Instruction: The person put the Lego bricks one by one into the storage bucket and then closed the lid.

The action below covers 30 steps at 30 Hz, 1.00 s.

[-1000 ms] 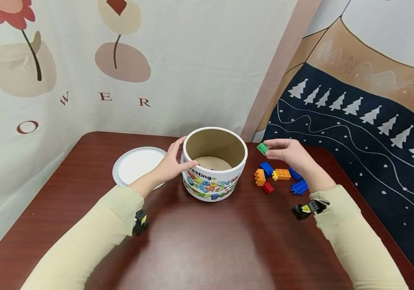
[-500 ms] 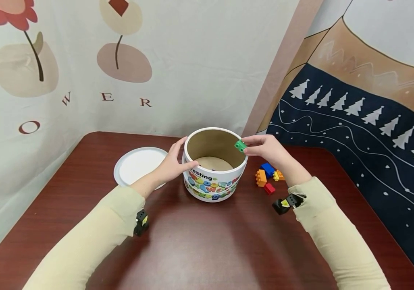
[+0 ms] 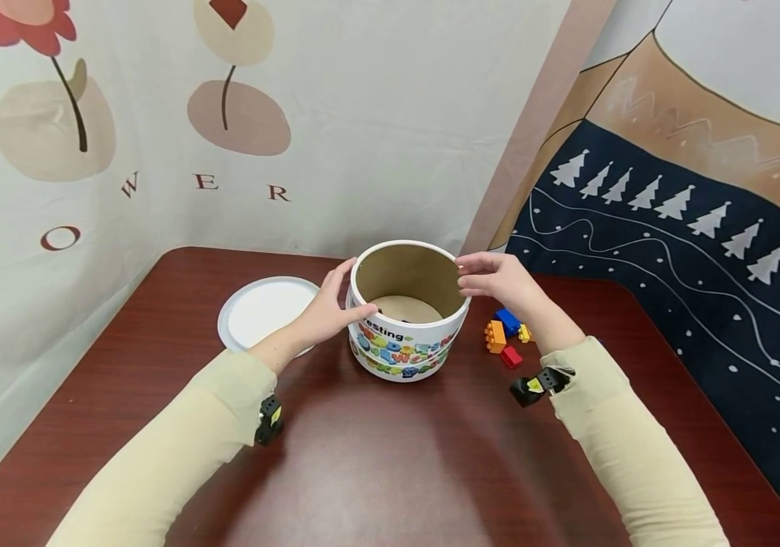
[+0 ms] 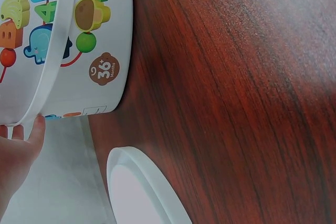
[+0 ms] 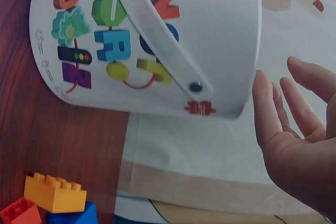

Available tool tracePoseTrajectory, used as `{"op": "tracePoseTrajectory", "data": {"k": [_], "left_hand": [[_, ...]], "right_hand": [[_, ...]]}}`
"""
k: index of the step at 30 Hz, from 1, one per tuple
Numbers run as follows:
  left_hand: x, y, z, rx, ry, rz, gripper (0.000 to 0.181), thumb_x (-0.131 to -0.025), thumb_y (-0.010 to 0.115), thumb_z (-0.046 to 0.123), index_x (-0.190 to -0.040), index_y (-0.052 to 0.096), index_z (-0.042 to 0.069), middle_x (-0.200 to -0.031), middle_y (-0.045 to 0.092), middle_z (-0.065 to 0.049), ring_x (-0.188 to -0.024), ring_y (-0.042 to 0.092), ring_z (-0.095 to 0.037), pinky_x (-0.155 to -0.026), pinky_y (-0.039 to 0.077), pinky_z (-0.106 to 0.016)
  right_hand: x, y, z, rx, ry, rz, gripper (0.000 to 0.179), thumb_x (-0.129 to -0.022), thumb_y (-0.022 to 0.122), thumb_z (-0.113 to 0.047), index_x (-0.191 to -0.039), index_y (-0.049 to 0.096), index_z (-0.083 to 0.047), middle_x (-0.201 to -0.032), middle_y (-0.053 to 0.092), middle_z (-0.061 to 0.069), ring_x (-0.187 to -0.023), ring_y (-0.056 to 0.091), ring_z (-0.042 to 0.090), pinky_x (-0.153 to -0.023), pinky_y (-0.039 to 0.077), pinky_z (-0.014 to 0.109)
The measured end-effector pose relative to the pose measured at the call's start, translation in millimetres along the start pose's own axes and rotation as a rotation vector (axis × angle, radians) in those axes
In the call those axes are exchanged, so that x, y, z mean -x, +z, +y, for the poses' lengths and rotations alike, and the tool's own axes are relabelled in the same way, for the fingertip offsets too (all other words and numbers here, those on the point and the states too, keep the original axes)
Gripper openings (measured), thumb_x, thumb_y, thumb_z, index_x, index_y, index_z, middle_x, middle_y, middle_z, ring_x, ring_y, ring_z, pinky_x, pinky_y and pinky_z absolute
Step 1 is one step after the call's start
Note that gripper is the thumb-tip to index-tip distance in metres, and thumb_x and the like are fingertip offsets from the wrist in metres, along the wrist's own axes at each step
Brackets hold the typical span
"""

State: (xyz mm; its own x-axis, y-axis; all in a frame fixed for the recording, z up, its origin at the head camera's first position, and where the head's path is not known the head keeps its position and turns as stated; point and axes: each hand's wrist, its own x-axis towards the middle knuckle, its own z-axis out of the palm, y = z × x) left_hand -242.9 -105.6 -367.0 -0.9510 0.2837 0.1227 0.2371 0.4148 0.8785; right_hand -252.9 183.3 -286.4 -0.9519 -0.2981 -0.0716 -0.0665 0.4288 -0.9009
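Observation:
A white round bucket [image 3: 399,349] printed with colourful letters stands upright, its top uncovered. My left hand [image 3: 324,311] holds its left rim, the thumb at the front and the fingers farther back. In the left wrist view, the fingertips [image 4: 37,129] meet the bucket's edge. My right hand [image 3: 499,281] is at the right rim with thumb and fingers parted and nothing between them. Most of the bucket's inside floor shows as bare beige; the part behind the front wall is hidden. The green brick is out of sight.
A white round lid [image 3: 270,304] lies left of the bucket. To the right are an orange brick [image 3: 495,336], a red brick [image 3: 511,357], a blue brick [image 3: 508,322] and a yellow piece [image 3: 524,333]. The right forearm hides the area behind it. Printed cloth hangs behind the table.
My right hand moved left from beside the bricks to the bucket's rim with the green brick, then let it go over the opening. The left hand stayed on the rim.

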Motion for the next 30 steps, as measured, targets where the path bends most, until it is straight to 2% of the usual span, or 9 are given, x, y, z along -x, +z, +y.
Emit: {"op": "tracePoseTrajectory", "data": {"k": [5, 10, 15, 21, 30], "left_hand": [[-0.1, -0.8, 0.7, 0.002, 0.005, -0.003, 0.090, -0.083, 0.070, 0.030, -0.150, 0.012, 0.014, -0.153, 0.014, -0.014, -0.140, 0.019, -0.032, -0.111, 0.022, -0.058], [-0.4, -1.9, 0.8, 0.011, -0.001, -0.005, 0.089, -0.084, 0.070, 0.030, -0.150, 0.012, 0.014, -0.153, 0.014, -0.014, -0.140, 0.019, -0.031, -0.110, 0.023, -0.057], [0.2, -0.8, 1.6, 0.013, -0.002, -0.006, 0.088, -0.084, 0.069, 0.028, -0.150, 0.012, 0.014, -0.153, 0.015, -0.014, -0.140, 0.019, -0.032, -0.111, 0.023, -0.057], [-0.6, 0.3, -0.7, 0.024, 0.000, -0.007, 0.087, -0.085, 0.068, 0.027, -0.150, 0.011, 0.014, -0.153, 0.014, -0.015, -0.140, 0.019, -0.032, -0.111, 0.023, -0.057], [-0.3, 0.1, 0.1, 0.013, -0.007, -0.007, 0.088, -0.084, 0.069, 0.027, -0.150, 0.012, 0.015, -0.153, 0.014, -0.014, -0.141, 0.018, -0.031, -0.111, 0.021, -0.058]], "right_hand": [[7.6, -12, 7, -0.027, 0.009, 0.034, 0.043, -0.092, 0.058, -0.012, -0.130, 0.048, 0.003, -0.126, 0.052, 0.024, -0.093, 0.064, 0.012, -0.081, 0.053, 0.023], [16.8, -24, 23, 0.019, 0.072, 0.069, 0.047, -0.092, 0.059, -0.021, -0.133, 0.046, 0.000, -0.125, 0.051, 0.017, -0.088, 0.062, 0.003, -0.084, 0.052, 0.023], [26.6, -33, 55, 0.046, 0.130, 0.078, 0.050, -0.093, 0.058, -0.023, -0.134, 0.044, 0.002, -0.132, 0.046, 0.023, -0.094, 0.062, 0.010, -0.088, 0.052, 0.028], [35.6, -33, 97, 0.067, 0.220, 0.101, 0.049, -0.093, 0.058, -0.018, -0.133, 0.044, 0.005, -0.121, 0.052, 0.021, -0.103, 0.060, 0.021, -0.090, 0.051, 0.038], [40.4, -31, 126, 0.115, 0.353, 0.104, 0.053, -0.091, 0.061, -0.020, -0.133, 0.043, 0.006, -0.131, 0.045, 0.028, -0.100, 0.059, 0.021, -0.085, 0.054, 0.034]]}}
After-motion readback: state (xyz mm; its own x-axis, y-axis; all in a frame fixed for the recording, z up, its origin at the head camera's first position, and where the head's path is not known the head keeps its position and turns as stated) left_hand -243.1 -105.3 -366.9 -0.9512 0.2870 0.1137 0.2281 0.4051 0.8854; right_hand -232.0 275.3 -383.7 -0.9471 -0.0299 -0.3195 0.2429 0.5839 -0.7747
